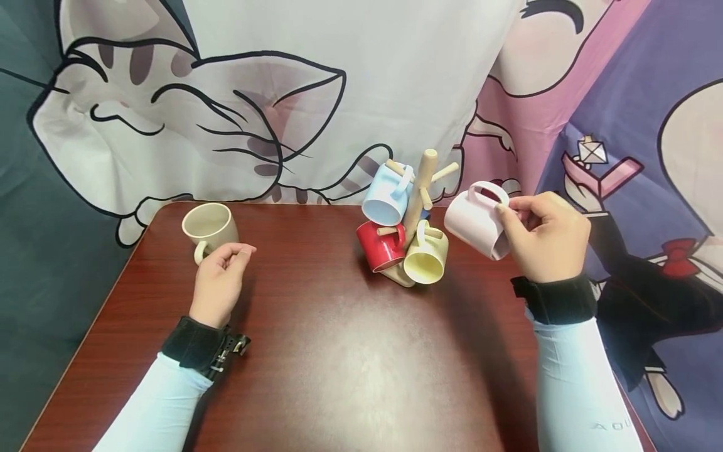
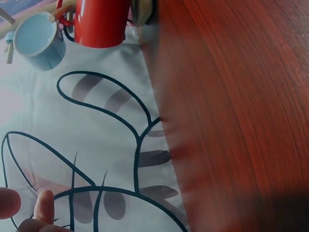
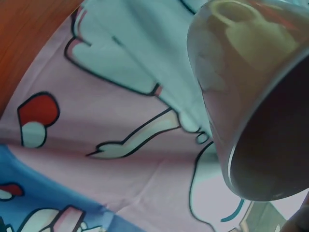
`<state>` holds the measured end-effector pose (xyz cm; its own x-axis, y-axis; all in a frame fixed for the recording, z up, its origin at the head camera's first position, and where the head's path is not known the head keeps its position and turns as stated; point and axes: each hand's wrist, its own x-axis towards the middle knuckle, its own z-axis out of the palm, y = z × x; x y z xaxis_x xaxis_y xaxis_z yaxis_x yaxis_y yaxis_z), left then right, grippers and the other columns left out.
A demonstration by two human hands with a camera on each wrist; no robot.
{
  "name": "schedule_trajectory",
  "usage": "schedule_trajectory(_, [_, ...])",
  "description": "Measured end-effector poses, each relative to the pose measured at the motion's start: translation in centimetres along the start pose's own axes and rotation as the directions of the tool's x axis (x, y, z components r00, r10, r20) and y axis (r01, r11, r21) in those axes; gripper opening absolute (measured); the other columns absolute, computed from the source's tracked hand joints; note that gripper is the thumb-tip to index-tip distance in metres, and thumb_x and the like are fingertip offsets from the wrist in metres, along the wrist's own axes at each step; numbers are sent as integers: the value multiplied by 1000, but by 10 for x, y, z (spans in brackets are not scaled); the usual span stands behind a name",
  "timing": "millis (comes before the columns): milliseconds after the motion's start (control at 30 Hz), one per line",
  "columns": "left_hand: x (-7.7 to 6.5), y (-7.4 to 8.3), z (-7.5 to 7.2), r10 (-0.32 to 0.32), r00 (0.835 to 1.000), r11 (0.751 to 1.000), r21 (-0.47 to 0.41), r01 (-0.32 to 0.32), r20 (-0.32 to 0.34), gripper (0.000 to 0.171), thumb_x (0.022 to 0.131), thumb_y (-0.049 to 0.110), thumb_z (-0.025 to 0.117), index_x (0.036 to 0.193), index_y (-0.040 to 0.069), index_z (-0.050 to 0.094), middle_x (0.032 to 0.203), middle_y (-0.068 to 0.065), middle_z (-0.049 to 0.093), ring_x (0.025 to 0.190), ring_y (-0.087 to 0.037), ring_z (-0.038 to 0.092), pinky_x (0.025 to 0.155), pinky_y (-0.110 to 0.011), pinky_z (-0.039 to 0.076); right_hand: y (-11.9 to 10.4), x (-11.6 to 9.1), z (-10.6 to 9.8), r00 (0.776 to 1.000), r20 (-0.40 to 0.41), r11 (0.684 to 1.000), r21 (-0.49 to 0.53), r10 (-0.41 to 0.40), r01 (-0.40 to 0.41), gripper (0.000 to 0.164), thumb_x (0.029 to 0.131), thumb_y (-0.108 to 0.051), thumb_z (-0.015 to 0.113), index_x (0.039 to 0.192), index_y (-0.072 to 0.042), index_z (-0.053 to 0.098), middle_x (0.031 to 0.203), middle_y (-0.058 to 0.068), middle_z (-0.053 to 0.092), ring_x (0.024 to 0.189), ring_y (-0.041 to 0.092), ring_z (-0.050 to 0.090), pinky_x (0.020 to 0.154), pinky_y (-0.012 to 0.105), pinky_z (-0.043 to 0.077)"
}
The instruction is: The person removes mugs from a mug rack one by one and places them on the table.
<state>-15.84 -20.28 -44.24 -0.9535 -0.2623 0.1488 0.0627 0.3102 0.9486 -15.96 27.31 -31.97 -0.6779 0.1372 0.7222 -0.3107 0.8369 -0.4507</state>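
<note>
My right hand (image 1: 550,238) holds a pale pink mug (image 1: 473,220) by its handle, tilted in the air just right of a wooden mug tree (image 1: 425,172). The right wrist view shows that mug's (image 3: 212,82) side and dark open mouth up close. On the tree's pegs hang a light blue mug (image 1: 384,198), a red mug (image 1: 377,247) and a pale yellow mug (image 1: 425,260). At the table's far left stands a cream mug (image 1: 221,232), upright. My left hand (image 1: 217,285) hovers by its handle, fingers loosely bent, thumb and fingertip (image 2: 44,205) apart with nothing between them.
The dark red wooden table (image 1: 316,351) ends at the back against a white curtain (image 1: 361,75) with a cat print. Pink and purple printed cloth (image 1: 655,163) hangs along the right side. A bare peg (image 1: 445,172) juts from the tree's upper right.
</note>
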Motion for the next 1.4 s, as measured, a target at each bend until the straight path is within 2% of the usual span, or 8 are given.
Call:
schedule_trajectory(200, [-8,17,1,27,996,999,-40,-24,89,30,114,17,59,124,-7,74,95,12,67,94,-11,54,84,-26,41,-17,-17,-4,996,58,994,89,-64,59,11,89,-7,90,97,-2,85,77,14,67,68,5,45,64,16,35])
schedule_trajectory(300, [-14,30,4,37,990,996,-82,-26,134,30,114,17,58,125,-7,73,113,3,73,110,-15,57,95,-27,41,-27,-24,-2,991,83,984,156,-101,87,12,87,-4,92,96,-3,85,77,10,67,68,8,48,64,16,37])
schedule_trajectory(533, [-22,52,16,63,977,994,-97,-44,205,30,115,16,58,124,-8,72,124,-19,70,113,-18,58,98,-30,42,-47,-46,9,974,154,954,275,-164,117,13,84,2,92,92,-4,84,76,4,63,67,14,51,62,20,38])
schedule_trajectory(767, [-30,55,16,19,969,996,-86,2,248,33,116,19,56,128,-8,70,132,-24,68,122,-21,57,106,-36,40,-56,-69,28,955,244,948,306,-167,87,15,83,-1,94,93,-4,83,76,3,60,66,15,52,59,23,40])
schedule_trajectory(1000, [-32,55,17,39,963,995,-99,-12,267,32,116,18,56,128,-8,71,134,-24,68,127,-26,57,110,-39,39,-59,-74,37,953,245,944,315,-179,96,15,82,-2,95,91,-3,83,76,4,61,66,15,53,58,26,43])
schedule_trajectory(1100, [-31,61,20,56,947,994,-107,-22,318,33,116,18,56,130,-7,71,136,-22,69,130,-23,56,113,-43,38,-62,-75,42,946,270,940,332,-177,81,16,82,-4,96,92,-3,84,76,3,62,67,16,53,58,29,44])
schedule_trajectory(1233, [-28,71,27,85,914,994,-100,-49,396,31,115,19,59,130,-4,72,136,-18,71,130,-24,57,114,-48,39,-69,-78,52,933,308,932,356,-189,71,16,83,-5,97,93,-4,84,77,4,63,69,20,56,59,33,45])
schedule_trajectory(1400, [-24,86,39,155,878,988,-78,-133,452,27,113,18,61,128,0,75,129,-12,74,122,-25,61,106,-41,44,-79,-82,63,918,344,922,384,-198,55,18,83,-8,97,95,-6,84,77,2,64,72,20,58,61,34,51])
